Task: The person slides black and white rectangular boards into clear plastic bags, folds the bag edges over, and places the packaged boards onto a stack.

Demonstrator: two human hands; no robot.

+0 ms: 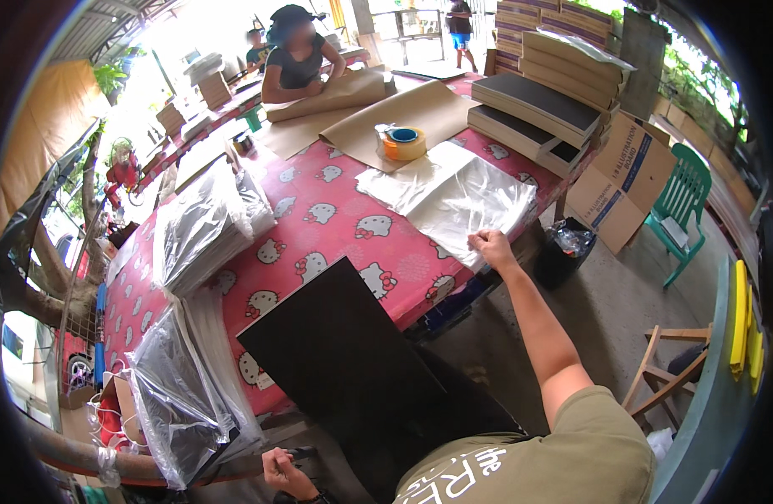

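Possibly, if the right hand [491,245], pinching the clear rectangular plastic sheeting [462,191] at the right of the pink patterned worktop [340,244], tugs hard, clinging layers could slide off together, though whether the curled left hand [290,474], near left, grips anything I cannot tell.

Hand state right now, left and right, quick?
Left hand: closed; whether it holds anything can't be told.
Right hand: closed, pinching the edge of clear plastic.
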